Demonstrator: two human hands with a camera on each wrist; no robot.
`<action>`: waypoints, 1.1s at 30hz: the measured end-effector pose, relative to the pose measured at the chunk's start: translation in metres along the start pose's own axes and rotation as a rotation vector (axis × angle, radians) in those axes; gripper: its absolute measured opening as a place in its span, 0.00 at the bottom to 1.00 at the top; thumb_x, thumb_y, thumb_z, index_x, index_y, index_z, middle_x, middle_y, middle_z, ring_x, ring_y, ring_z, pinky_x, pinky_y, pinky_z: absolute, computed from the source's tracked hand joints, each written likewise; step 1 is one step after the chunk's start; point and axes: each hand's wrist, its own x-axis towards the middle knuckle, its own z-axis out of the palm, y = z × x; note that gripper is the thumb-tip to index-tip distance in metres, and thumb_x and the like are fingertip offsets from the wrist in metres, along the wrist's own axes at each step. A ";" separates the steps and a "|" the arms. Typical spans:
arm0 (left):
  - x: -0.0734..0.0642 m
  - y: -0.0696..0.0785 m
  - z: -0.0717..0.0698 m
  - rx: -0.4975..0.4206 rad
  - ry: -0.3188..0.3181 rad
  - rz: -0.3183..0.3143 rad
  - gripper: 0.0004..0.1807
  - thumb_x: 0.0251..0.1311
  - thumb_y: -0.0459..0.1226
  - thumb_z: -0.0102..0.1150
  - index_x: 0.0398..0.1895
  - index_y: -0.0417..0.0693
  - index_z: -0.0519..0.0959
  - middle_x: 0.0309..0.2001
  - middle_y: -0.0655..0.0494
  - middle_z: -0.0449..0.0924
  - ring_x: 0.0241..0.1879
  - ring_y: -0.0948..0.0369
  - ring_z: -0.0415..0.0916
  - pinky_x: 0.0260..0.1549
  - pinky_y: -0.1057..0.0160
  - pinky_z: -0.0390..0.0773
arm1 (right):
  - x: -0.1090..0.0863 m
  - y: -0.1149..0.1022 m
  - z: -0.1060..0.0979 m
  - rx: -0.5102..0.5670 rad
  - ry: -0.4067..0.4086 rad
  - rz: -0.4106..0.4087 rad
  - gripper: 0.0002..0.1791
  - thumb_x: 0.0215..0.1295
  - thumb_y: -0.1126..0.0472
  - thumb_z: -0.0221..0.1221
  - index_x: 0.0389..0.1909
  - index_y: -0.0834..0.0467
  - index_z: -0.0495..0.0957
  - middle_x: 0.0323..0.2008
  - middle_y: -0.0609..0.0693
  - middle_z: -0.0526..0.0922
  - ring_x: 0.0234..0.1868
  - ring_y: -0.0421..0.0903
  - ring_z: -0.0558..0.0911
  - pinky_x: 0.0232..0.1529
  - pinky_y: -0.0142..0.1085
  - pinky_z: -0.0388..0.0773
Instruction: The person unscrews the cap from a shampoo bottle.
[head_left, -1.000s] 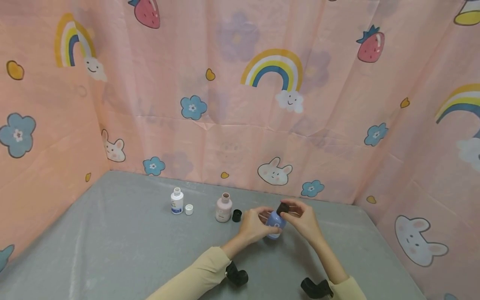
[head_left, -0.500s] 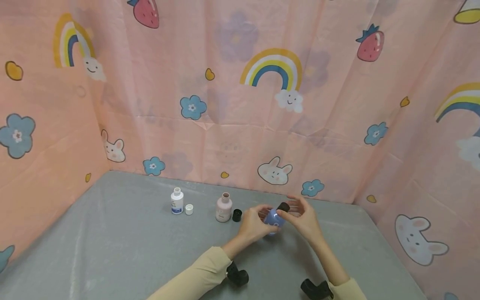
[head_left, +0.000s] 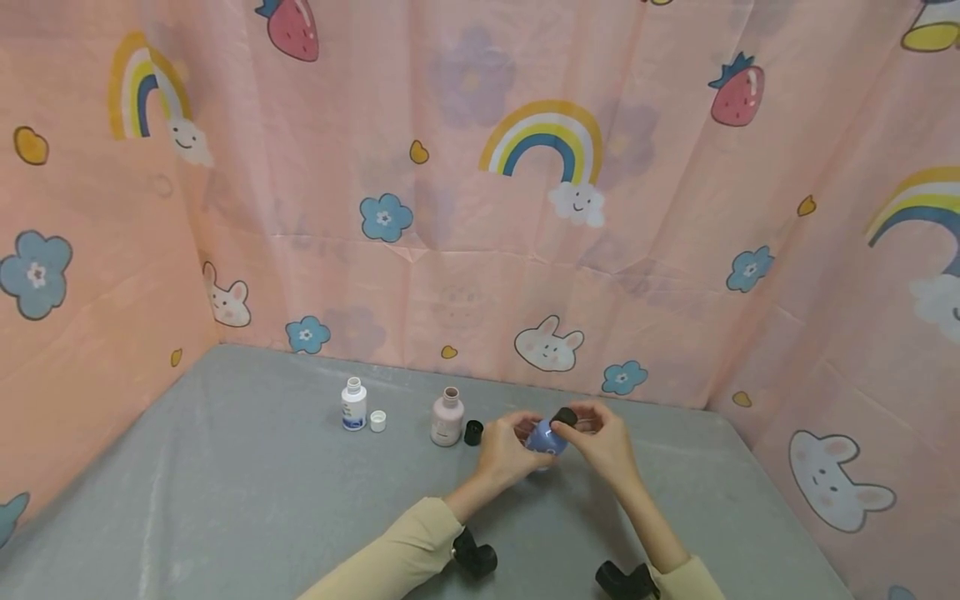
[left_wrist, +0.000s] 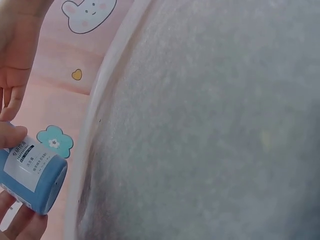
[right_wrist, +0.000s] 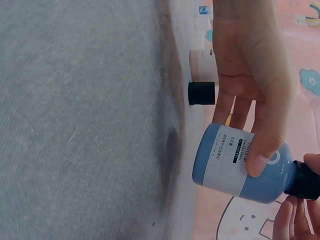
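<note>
A blue bottle (head_left: pixel 546 439) with a white label leans towards the right, held off the table by my left hand (head_left: pixel 506 452), thumb on the near side. Its black cap (head_left: pixel 564 416) sits on the neck, pinched between the thumb and fingers of my right hand (head_left: pixel 609 446). The right wrist view shows the cap (right_wrist: pixel 303 180) meeting the bottle's shoulder, with the left thumb pressing on the label. In the left wrist view, the base of the bottle (left_wrist: pixel 52 185) points down and to the right. How far the cap is screwed on cannot be seen.
Left of my hands stand an uncapped pale pink bottle (head_left: pixel 447 419) and a loose black cap (head_left: pixel 473 432). Farther left are an uncapped white bottle (head_left: pixel 354 406) and its small white cap (head_left: pixel 378 421). A printed pink curtain (head_left: pixel 457 275) borders the grey table (head_left: pixel 300 500).
The blue bottle has tipped further to the right and shifted slightly left. My right fingers spread off the cap half a second ago and now close around it again.
</note>
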 end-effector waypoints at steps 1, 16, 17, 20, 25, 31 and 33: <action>0.000 0.000 0.000 -0.007 -0.004 -0.007 0.25 0.36 0.38 0.79 0.43 0.46 0.83 0.35 0.51 0.86 0.33 0.62 0.82 0.33 0.70 0.79 | 0.000 0.000 0.000 0.006 -0.005 -0.009 0.19 0.54 0.61 0.69 0.46 0.63 0.79 0.42 0.60 0.83 0.34 0.39 0.80 0.33 0.28 0.77; -0.005 -0.003 -0.001 -0.150 -0.090 -0.056 0.27 0.38 0.38 0.77 0.46 0.40 0.81 0.34 0.53 0.85 0.32 0.70 0.80 0.31 0.72 0.79 | -0.004 -0.001 -0.006 0.096 -0.118 -0.136 0.19 0.58 0.71 0.62 0.52 0.66 0.77 0.50 0.63 0.80 0.45 0.39 0.81 0.45 0.22 0.76; -0.005 -0.002 -0.001 -0.151 -0.093 -0.062 0.27 0.38 0.38 0.78 0.46 0.40 0.81 0.34 0.53 0.85 0.32 0.70 0.80 0.31 0.72 0.79 | -0.004 -0.001 -0.006 0.096 -0.123 -0.143 0.19 0.59 0.71 0.62 0.53 0.66 0.77 0.51 0.63 0.80 0.45 0.40 0.81 0.46 0.22 0.76; -0.005 -0.001 -0.002 -0.158 -0.101 -0.091 0.28 0.38 0.40 0.78 0.46 0.42 0.82 0.35 0.53 0.85 0.33 0.69 0.81 0.32 0.72 0.79 | -0.005 -0.002 -0.005 0.090 -0.134 -0.146 0.19 0.61 0.66 0.62 0.53 0.65 0.77 0.51 0.62 0.80 0.48 0.47 0.82 0.47 0.21 0.75; -0.004 0.001 -0.002 -0.121 -0.080 -0.100 0.29 0.37 0.41 0.79 0.47 0.44 0.82 0.35 0.54 0.86 0.33 0.68 0.81 0.32 0.72 0.79 | -0.005 -0.003 -0.002 0.098 -0.101 -0.104 0.21 0.63 0.60 0.62 0.56 0.63 0.75 0.54 0.61 0.80 0.51 0.52 0.82 0.47 0.23 0.76; -0.003 0.006 0.001 -0.055 -0.020 -0.089 0.27 0.36 0.39 0.79 0.45 0.47 0.83 0.35 0.54 0.86 0.33 0.67 0.81 0.33 0.71 0.78 | -0.003 -0.002 0.002 0.056 0.040 -0.025 0.21 0.59 0.56 0.66 0.51 0.60 0.78 0.49 0.58 0.82 0.41 0.39 0.80 0.40 0.24 0.76; -0.003 0.007 0.002 -0.035 -0.004 -0.075 0.26 0.35 0.38 0.79 0.44 0.47 0.83 0.35 0.54 0.86 0.33 0.67 0.81 0.33 0.71 0.78 | -0.003 -0.001 0.003 0.017 0.063 0.002 0.21 0.56 0.55 0.68 0.48 0.59 0.78 0.45 0.57 0.82 0.37 0.38 0.79 0.36 0.25 0.76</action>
